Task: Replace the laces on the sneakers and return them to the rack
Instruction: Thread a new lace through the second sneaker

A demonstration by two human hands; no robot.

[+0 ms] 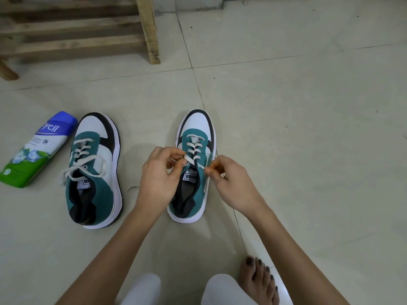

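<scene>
Floor tiles (286,106) carry a teal sneaker (197,124), well apart from the wooden rack (72,34). The left hand (158,172) pinches its white lace (191,158) near the top eyelets; the right hand (229,179) pinches the lace's other end. A second sneaker (94,170), already laced, stands just beside a bottle (37,148).

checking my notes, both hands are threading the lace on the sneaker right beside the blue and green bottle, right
No. The head view shows the left hand and right hand threading the lace on the other sneaker, apart from the bottle; the laced sneaker beside it lies untouched.
</scene>
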